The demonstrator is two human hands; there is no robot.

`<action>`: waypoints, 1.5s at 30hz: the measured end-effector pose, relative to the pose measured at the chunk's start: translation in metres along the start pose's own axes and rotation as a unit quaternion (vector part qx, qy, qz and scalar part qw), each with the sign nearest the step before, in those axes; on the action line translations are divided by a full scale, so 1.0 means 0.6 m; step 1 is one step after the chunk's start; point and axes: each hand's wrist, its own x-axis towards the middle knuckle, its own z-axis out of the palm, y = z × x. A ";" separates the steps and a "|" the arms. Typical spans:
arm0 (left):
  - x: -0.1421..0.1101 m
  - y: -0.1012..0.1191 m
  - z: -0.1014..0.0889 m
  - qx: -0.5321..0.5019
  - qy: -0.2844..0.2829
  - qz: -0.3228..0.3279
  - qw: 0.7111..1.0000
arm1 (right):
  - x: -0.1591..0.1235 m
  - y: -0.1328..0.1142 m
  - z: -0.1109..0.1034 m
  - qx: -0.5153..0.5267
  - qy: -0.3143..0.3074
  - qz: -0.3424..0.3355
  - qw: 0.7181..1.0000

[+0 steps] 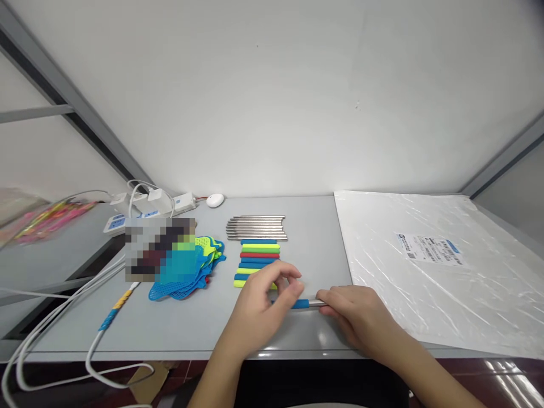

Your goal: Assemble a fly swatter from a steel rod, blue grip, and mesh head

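Rod [309, 304]: metal, blue sleeve, pinched between both hands' fingers.

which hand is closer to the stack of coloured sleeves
Left. The left hand overlaps the near end of the stack of coloured sleeves, gripping a blue sleeve on a metal rod. The right hand holds the rod off to the stack's right.
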 end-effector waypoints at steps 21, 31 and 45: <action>-0.108 -0.062 -0.053 -0.290 0.311 -0.082 0.901 | -0.003 -0.002 0.026 -0.010 0.129 0.027 0.991; -0.103 -0.069 -0.068 -0.542 0.391 -0.033 0.743 | 0.213 -0.110 0.070 -0.138 -0.086 -0.222 0.961; -0.104 -0.069 -0.072 -0.591 0.441 0.014 0.675 | 0.352 -0.165 0.183 -0.152 -0.102 -0.317 0.931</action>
